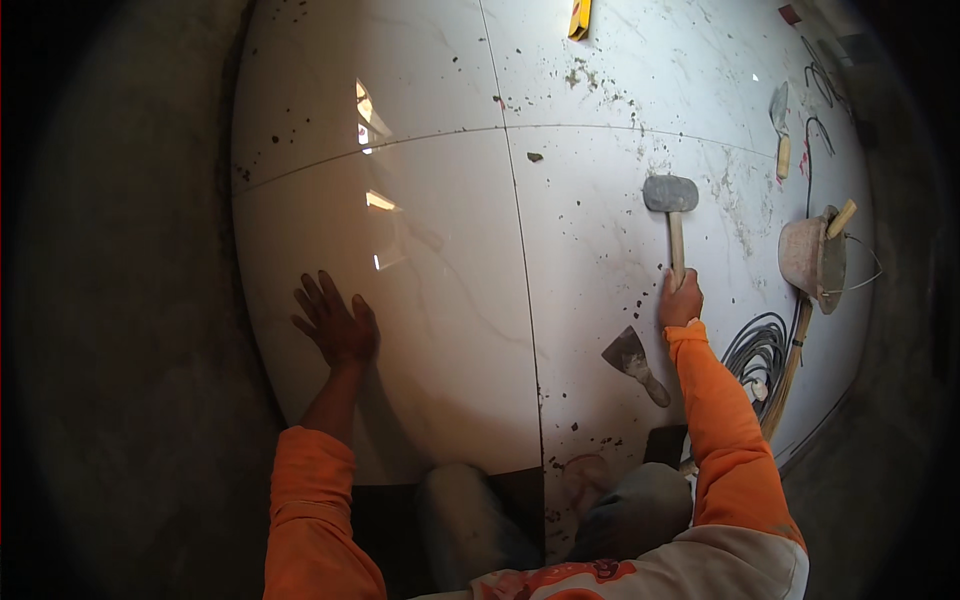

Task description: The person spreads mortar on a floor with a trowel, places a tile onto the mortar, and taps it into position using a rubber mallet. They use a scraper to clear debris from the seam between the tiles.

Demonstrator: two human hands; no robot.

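Observation:
My right hand [681,298] is closed around the wooden handle of a rubber mallet [670,193], whose grey head points away from me over the tiles. On the left, my left hand [338,320] rests with spread fingers on a large glossy white tile [450,370] with faint grey veins. A putty knife [634,365] with a worn blade lies just below and left of my right hand. Bits of dried mortar are scattered about it.
A mortar-stained bucket [803,255] lies tipped at the right, near a coil of grey cable [757,350] and a broom [789,370]. Farther off are a trowel [780,130] and a yellow spirit level [579,20]. A dark wall [130,250] borders the tiles on the left.

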